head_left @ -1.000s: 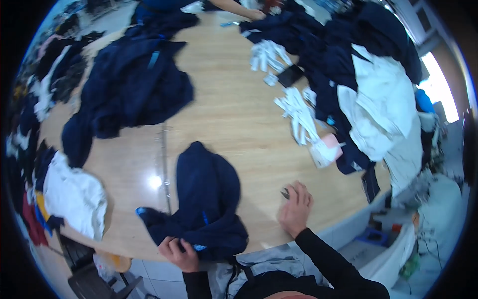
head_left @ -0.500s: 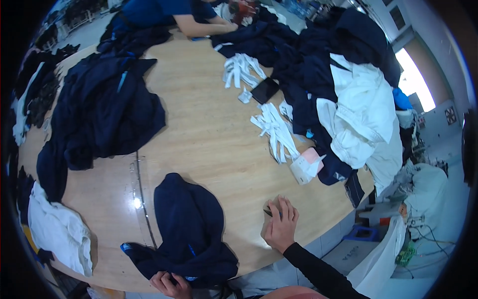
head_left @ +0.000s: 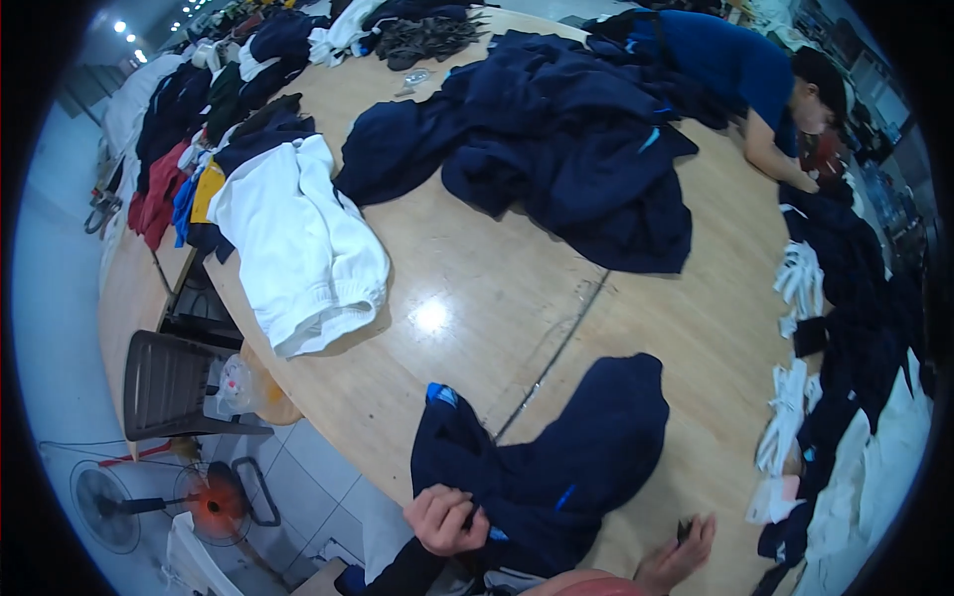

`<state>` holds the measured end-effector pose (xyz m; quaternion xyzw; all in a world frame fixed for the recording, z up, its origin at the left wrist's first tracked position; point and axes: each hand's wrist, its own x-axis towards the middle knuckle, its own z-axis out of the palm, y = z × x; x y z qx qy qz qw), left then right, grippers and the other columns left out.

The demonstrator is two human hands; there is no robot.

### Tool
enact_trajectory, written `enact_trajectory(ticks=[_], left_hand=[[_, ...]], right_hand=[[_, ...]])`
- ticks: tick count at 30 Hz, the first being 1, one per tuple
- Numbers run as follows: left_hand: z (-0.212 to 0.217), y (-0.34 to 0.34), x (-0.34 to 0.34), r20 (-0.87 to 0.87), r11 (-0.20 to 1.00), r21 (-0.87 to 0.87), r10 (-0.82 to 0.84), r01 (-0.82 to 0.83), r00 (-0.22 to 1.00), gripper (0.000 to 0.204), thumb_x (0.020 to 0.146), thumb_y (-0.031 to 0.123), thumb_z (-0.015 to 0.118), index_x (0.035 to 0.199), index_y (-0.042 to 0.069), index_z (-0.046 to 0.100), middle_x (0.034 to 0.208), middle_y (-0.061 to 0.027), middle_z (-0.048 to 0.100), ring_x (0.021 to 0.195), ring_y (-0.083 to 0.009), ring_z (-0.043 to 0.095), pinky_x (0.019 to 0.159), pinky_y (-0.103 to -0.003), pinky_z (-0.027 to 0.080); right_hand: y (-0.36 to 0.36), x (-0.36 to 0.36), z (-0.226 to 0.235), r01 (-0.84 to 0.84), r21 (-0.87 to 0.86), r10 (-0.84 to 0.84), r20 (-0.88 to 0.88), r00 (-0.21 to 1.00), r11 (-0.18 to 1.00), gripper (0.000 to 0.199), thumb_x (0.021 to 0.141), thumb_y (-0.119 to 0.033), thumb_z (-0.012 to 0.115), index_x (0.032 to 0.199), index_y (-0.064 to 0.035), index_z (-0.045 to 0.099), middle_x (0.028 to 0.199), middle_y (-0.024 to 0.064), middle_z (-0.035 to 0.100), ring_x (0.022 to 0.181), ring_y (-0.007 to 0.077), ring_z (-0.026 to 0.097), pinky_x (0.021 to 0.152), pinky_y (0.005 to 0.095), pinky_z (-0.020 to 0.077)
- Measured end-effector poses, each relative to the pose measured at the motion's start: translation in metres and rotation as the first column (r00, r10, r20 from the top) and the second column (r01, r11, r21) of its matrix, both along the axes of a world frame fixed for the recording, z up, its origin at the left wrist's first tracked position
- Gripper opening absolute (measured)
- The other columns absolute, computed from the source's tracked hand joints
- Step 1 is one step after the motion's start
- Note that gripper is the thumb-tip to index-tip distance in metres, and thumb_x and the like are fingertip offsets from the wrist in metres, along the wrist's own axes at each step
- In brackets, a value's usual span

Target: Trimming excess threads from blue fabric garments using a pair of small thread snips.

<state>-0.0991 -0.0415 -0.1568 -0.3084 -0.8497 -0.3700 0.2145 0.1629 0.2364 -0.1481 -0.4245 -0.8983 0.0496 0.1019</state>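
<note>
A dark navy garment point(head_left: 576, 477) with small light-blue patches lies at the table's front edge. My left hand point(head_left: 445, 519) is closed on its near left edge, with the fingers curled over the cloth. Just right of the garment, my right hand point(head_left: 678, 558) is low over the table at the lower edge of the view. A small dark object point(head_left: 685, 530) is held between its fingers; its kind is too small to tell. The rest of the right forearm is out of view.
White trousers or shorts point(head_left: 303, 248) lie on the left. A heap of navy garments point(head_left: 566, 149) covers the far middle. White strips point(head_left: 785, 407) and a small box point(head_left: 773, 499) line the right. Another person point(head_left: 725, 60) leans over the far right. A chair point(head_left: 174, 382) and fan point(head_left: 209, 502) stand left.
My view has swung to the left, so the table's contents appear shifted right. My right hand is nearer the navy garment, and my left hand still grips its edge.
</note>
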Motion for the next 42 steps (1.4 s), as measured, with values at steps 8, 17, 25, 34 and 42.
enact_trajectory(ticks=[8, 17, 25, 34, 42], left_hand=[[-0.004, 0.004, 0.006, 0.042, 0.998, -0.054, 0.042, -0.04, 0.998, 0.017, 0.068, 0.015, 0.084, 0.074, 0.009, 0.07, 0.081, -0.0049, 0.07, 0.073, -0.0261, 0.069, 0.061, -0.036, 0.056], [0.031, 0.02, -0.01, 0.313, 0.903, -0.422, 0.061, 0.081, 0.948, 0.066, 0.087, 0.031, 0.074, 0.15, 0.016, 0.063, 0.163, -0.0168, 0.052, 0.152, -0.0411, 0.043, 0.127, -0.064, 0.028], [0.033, 0.021, -0.012, 0.332, 0.873, -0.479, 0.081, 0.094, 0.94, 0.065, 0.088, 0.035, 0.071, 0.15, 0.016, 0.062, 0.165, -0.0162, 0.05, 0.155, -0.0387, 0.042, 0.129, -0.064, 0.024], [0.035, 0.015, -0.01, 0.321, 0.896, -0.435, 0.06, 0.091, 0.945, 0.059, 0.094, 0.035, 0.068, 0.148, 0.014, 0.065, 0.166, -0.0151, 0.05, 0.156, -0.0354, 0.043, 0.129, -0.063, 0.026], [0.036, 0.004, 0.002, 0.244, 0.928, -0.369, 0.04, 0.054, 0.969, 0.057, 0.096, 0.038, 0.069, 0.147, 0.011, 0.065, 0.162, -0.0167, 0.055, 0.154, -0.0345, 0.045, 0.129, -0.062, 0.027]], right_hand=[[0.003, -0.004, 0.002, -0.014, 0.168, 0.023, -0.048, 0.999, 0.986, 0.047, 0.115, -0.031, 0.044, 0.15, -0.0042, 0.058, 0.155, 0.026, 0.057, 0.141, 0.0447, 0.056, 0.118, 0.0593, 0.0341], [0.002, -0.01, 0.017, -0.004, 0.202, 0.025, -0.102, 0.994, 0.979, 0.045, 0.114, -0.035, 0.049, 0.145, -0.0052, 0.064, 0.151, 0.0257, 0.063, 0.138, 0.0464, 0.059, 0.112, 0.0592, 0.0431], [0.004, -0.001, 0.018, -0.01, 0.033, 0.01, 0.014, 1.0, 0.999, 0.053, 0.108, -0.024, 0.052, 0.155, 0.0001, 0.051, 0.167, 0.0283, 0.042, 0.157, 0.0459, 0.037, 0.125, 0.058, 0.0293], [0.018, -0.021, 0.043, -0.017, 0.221, 0.042, -0.108, 0.993, 0.975, 0.044, 0.114, -0.036, 0.044, 0.137, -0.007, 0.068, 0.146, 0.0227, 0.065, 0.134, 0.0445, 0.062, 0.11, 0.0581, 0.0458], [-0.009, -0.01, 0.034, -0.032, 0.321, 0.075, -0.124, 0.989, 0.947, 0.038, 0.111, -0.027, 0.049, 0.13, -0.0032, 0.072, 0.136, 0.0232, 0.069, 0.124, 0.0426, 0.068, 0.107, 0.0546, 0.0505]])
